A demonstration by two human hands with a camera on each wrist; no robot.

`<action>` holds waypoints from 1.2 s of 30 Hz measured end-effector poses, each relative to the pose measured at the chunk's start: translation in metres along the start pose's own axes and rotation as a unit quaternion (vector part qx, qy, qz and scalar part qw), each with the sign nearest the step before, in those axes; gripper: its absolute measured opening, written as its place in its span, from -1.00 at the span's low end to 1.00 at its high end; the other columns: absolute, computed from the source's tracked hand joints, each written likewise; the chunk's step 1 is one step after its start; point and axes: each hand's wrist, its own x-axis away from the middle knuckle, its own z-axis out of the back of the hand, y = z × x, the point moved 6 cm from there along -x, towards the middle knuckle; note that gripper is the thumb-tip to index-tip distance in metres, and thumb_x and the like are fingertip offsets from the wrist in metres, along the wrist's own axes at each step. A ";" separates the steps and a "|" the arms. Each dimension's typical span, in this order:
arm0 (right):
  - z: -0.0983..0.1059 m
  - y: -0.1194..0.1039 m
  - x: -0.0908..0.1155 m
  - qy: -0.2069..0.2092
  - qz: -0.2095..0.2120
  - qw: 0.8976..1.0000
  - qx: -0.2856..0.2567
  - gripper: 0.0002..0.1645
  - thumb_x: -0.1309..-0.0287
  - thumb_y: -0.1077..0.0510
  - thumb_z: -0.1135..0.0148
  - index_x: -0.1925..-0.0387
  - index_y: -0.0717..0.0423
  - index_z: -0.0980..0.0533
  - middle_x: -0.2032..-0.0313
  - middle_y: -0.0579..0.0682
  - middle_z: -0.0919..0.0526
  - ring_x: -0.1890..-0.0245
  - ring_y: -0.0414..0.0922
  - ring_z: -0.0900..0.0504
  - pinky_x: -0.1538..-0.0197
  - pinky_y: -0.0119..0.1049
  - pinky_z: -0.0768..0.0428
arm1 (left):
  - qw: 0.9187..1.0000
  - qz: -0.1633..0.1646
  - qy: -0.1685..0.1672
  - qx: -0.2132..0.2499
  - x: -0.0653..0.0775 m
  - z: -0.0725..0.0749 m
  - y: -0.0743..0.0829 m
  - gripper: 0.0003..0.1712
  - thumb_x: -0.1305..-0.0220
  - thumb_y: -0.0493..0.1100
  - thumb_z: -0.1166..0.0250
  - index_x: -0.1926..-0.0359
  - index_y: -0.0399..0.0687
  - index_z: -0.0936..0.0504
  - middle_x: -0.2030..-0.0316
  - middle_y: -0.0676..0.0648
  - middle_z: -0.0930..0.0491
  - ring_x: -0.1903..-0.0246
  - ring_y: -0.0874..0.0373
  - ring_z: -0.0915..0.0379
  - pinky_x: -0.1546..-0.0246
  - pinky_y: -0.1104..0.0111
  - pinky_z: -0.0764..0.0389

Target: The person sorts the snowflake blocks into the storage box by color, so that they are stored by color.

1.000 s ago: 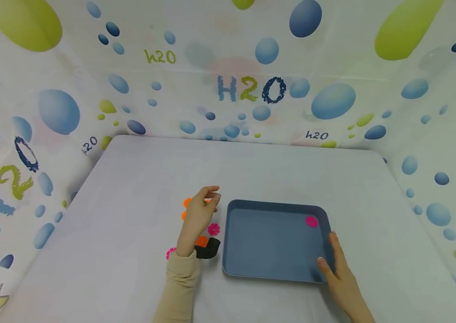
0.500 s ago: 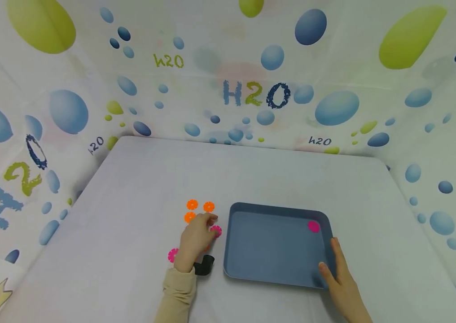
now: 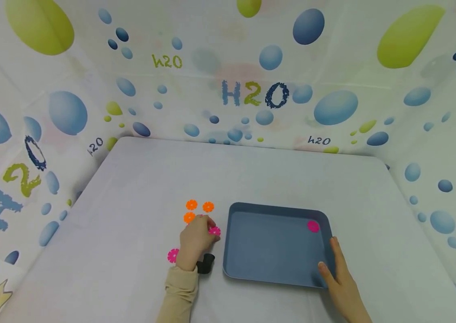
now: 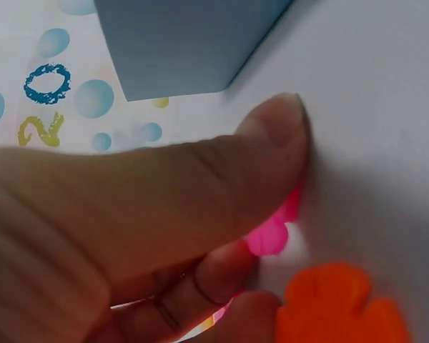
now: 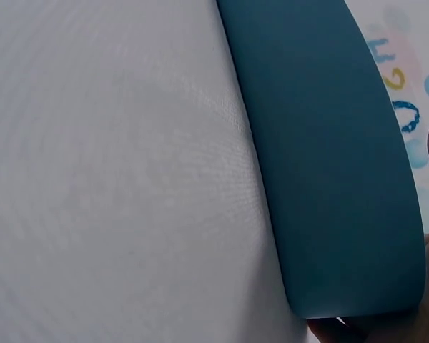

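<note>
In the head view my left hand (image 3: pixel 196 238) reaches down to a pink flower-shaped disc (image 3: pixel 214 231), its thumb and index finger at opposite edges of it. The left wrist view shows the same pink disc (image 4: pixel 270 234) partly hidden behind the thumb (image 4: pixel 272 136), with an orange flower-shaped disc (image 4: pixel 339 307) close by. My right hand (image 3: pixel 343 278) holds the right side of a blue-grey tray (image 3: pixel 268 280), thumb over the rim and fingers along the outer wall. One pink disc (image 3: pixel 313 226) lies inside the tray near its far right corner.
Several orange discs (image 3: pixel 191 205) lie beyond my left hand. Another pink disc (image 3: pixel 173 255) is left of the wrist, which bears a black device (image 3: pixel 206 263). The white table (image 3: pixel 131 179) meets a patterned curtain (image 3: pixel 195 89) at the back and sides.
My left hand has come back toward me from near the orange discs, down to the pink disc, and its thumb and index finger have closed about it. The right hand stays on the tray.
</note>
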 end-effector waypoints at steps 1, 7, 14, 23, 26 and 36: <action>0.000 0.000 0.000 0.000 0.000 1.000 -0.001 -0.11 -0.46 0.05 0.08 -0.53 -0.18 0.38 -0.53 0.14 0.41 -0.45 0.44 0.30 -0.18 0.58 0.11 | 1.000 0.002 -0.002 0.001 0.000 0.000 0.000 -0.66 0.08 -0.14 -0.55 0.29 -0.14 -0.64 0.34 -0.09 -0.56 0.47 0.11 -0.44 0.46 0.28 -0.50; 0.002 -0.001 0.001 -0.001 -0.004 1.000 0.011 -0.10 -0.45 0.03 0.06 -0.53 -0.16 0.37 -0.54 0.12 0.41 -0.45 0.45 0.26 -0.16 0.59 0.06 | 1.000 0.009 -0.011 0.013 0.000 -0.002 -0.003 -0.68 0.07 -0.13 -0.54 0.37 -0.09 -0.57 0.53 -0.02 -0.54 0.56 0.15 -0.37 0.56 0.36 -0.38; 0.005 -0.001 0.001 -0.003 -0.013 0.999 0.029 -0.10 -0.45 0.01 0.07 -0.52 -0.25 0.39 -0.54 0.09 0.40 -0.44 0.46 0.22 -0.14 0.59 0.01 | 0.999 -0.005 0.012 0.032 -0.002 0.007 0.001 -0.75 -0.04 -0.07 -0.48 0.35 -0.08 -0.64 0.65 0.02 -0.51 0.64 0.18 -0.33 0.63 0.41 -0.30; 0.002 0.001 0.000 -0.001 -0.004 1.000 0.015 -0.11 -0.46 0.04 0.08 -0.53 -0.16 0.37 -0.53 0.15 0.39 -0.43 0.48 0.23 -0.14 0.59 0.02 | 0.988 -0.070 0.009 0.137 -0.021 0.015 0.044 -0.76 -0.43 -0.15 -0.09 0.06 -0.17 -0.60 0.46 0.01 -0.71 0.71 0.24 -0.42 0.64 0.44 -0.31; 0.001 0.001 0.000 -0.004 -0.005 1.000 0.014 -0.11 -0.46 0.04 0.08 -0.53 -0.14 0.37 -0.53 0.16 0.39 -0.43 0.47 0.24 -0.14 0.59 0.02 | 0.979 -0.088 -0.034 0.181 -0.025 0.007 0.060 -0.68 -0.48 -0.20 0.01 -0.11 -0.21 -0.52 0.33 -0.08 -0.74 0.66 0.08 -0.50 0.63 0.44 -0.32; 0.002 0.000 -0.002 0.008 -0.009 1.000 0.024 -0.08 -0.43 0.01 0.02 -0.54 -0.12 0.34 -0.54 0.17 0.32 -0.46 0.41 0.21 -0.24 0.51 0.03 | 0.953 -0.128 -0.132 0.239 -0.036 -0.034 0.122 -0.59 -0.46 -0.21 -0.02 -0.27 -0.05 -0.46 0.31 -0.09 -0.76 0.52 -0.15 -0.64 0.62 0.47 -0.26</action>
